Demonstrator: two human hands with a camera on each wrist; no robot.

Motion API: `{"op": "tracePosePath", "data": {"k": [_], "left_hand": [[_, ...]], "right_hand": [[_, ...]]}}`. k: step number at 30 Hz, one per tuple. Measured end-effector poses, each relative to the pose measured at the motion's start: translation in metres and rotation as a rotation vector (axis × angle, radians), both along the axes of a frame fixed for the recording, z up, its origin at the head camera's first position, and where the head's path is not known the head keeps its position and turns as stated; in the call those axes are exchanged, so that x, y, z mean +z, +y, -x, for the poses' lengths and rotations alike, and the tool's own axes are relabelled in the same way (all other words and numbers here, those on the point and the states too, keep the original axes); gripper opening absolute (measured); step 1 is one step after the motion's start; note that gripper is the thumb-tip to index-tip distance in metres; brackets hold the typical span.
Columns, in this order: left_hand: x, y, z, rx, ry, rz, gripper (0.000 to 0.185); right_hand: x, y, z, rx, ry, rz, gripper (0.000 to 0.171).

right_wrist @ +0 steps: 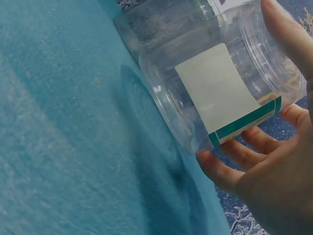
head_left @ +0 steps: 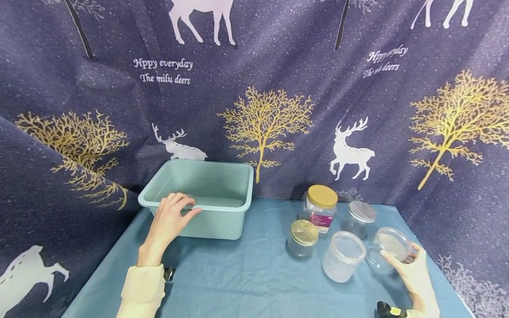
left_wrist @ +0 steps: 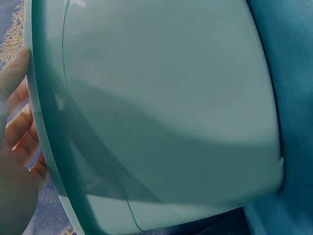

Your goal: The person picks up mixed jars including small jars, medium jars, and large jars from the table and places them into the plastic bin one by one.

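My left hand [head_left: 172, 215] grips the near rim of a pale green plastic tub [head_left: 222, 185] at the back left of the blue cloth. In the left wrist view the tub's wall [left_wrist: 171, 112] fills the frame, and my fingers [left_wrist: 14, 122] curl over its edge. My right hand [head_left: 409, 265] holds a clear open jar [head_left: 387, 254], tilted, at the right side of the cloth. The right wrist view shows that jar [right_wrist: 220, 88] with a white and green label, my fingers [right_wrist: 244, 152] wrapped around it.
Beside the held jar stand a frosted open jar [head_left: 343, 256], a small gold-lidded jar [head_left: 303, 238], a taller gold-lidded jar [head_left: 320, 207] and a grey-lidded jar [head_left: 359, 218]. A dark deer-print curtain [head_left: 278, 88] closes off the back and sides.
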State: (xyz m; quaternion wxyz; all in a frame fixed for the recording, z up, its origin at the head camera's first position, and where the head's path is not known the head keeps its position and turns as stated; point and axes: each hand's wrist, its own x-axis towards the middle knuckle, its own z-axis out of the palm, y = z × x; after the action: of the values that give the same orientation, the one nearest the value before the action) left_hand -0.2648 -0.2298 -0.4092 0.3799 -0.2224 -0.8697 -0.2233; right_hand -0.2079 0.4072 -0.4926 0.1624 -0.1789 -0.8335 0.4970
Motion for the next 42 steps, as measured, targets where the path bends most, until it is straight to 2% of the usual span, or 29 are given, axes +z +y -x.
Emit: {"op": "tracePosePath", "data": {"k": [5, 17, 26, 34, 42], "left_hand": [[0.000, 0.000, 0.001, -0.008, 0.002, -0.004, 0.024], [-0.001, 0.000, 0.000, -0.007, 0.003, -0.002, 0.024], [0.000, 0.000, 0.000, -0.020, 0.012, 0.000, 0.024], [-0.001, -0.001, 0.002, -0.020, 0.004, -0.004, 0.025], [-0.001, 0.000, 0.000, -0.018, 0.002, -0.004, 0.025]], "right_hand": [[0.010, -0.003, -0.003, -0.030, 0.001, 0.004, 0.099], [0.026, -0.011, -0.006, -0.090, 0.069, 0.043, 0.098], [0.041, -0.018, -0.007, -0.112, 0.152, 0.048, 0.091], [0.058, -0.029, -0.008, -0.100, 0.246, 0.033, 0.090], [0.068, -0.041, -0.008, -0.084, 0.318, 0.035, 0.089]]}}
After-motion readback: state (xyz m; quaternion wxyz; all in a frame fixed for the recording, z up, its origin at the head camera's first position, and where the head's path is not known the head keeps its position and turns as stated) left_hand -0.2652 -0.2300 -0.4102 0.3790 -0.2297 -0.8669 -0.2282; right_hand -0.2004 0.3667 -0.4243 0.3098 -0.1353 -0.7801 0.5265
